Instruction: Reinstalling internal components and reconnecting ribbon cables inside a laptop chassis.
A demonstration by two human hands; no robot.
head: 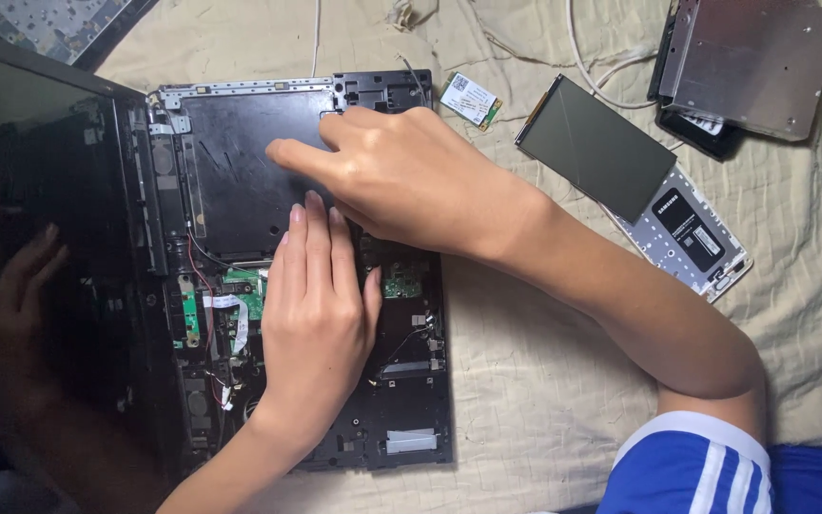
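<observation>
An opened laptop base (401, 400) lies on a beige cloth, its insides bare, with green circuit boards (247, 290) and red and black wires showing. Its dark screen (30, 190) lies folded out flat to the left and mirrors my hands. My left hand (316, 324) rests flat, palm down, on the middle of the base, fingers together and pointing away from me. My right hand (401, 176) reaches across from the right above it, fingers extended over the flat black panel (230, 162) in the far half of the base. Neither hand visibly grips anything.
On the cloth to the right lie a small green wireless card (471, 99), a dark display panel (594, 146) over a white phone frame (692, 238), and a metal drive caddy (749, 62). White cables (592, 67) run at the back. A keyboard part (49, 24) sits top left.
</observation>
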